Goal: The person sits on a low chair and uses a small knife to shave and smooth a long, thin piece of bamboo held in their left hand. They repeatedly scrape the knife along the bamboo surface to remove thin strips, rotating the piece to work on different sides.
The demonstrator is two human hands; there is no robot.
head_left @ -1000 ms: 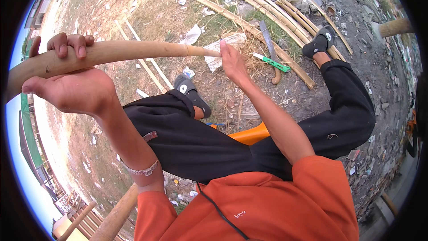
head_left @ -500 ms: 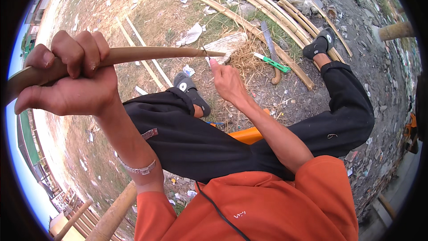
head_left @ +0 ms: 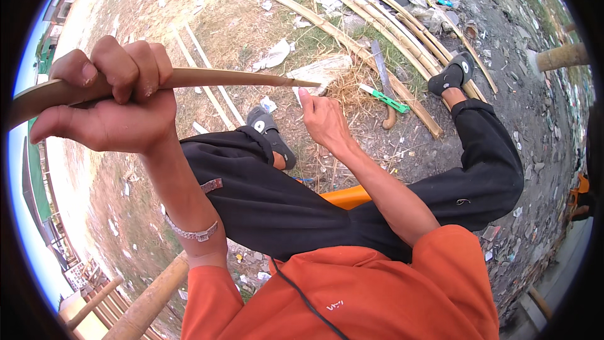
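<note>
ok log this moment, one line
left hand: closed around long tan bamboo strip; right hand: near strip's thin end; split tan bamboo lengths: on ground

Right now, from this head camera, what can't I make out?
In the head view:
Bamboo strip: its left end is cut off by the picture's dark rim.
Right hand: what, if anything, sits inside its grip is mostly hidden by the hand itself.
Large orange thing: its full shape is hidden by the black trousers and right forearm.
Orange patch by the right rim: too small and blurred to identify.
</note>
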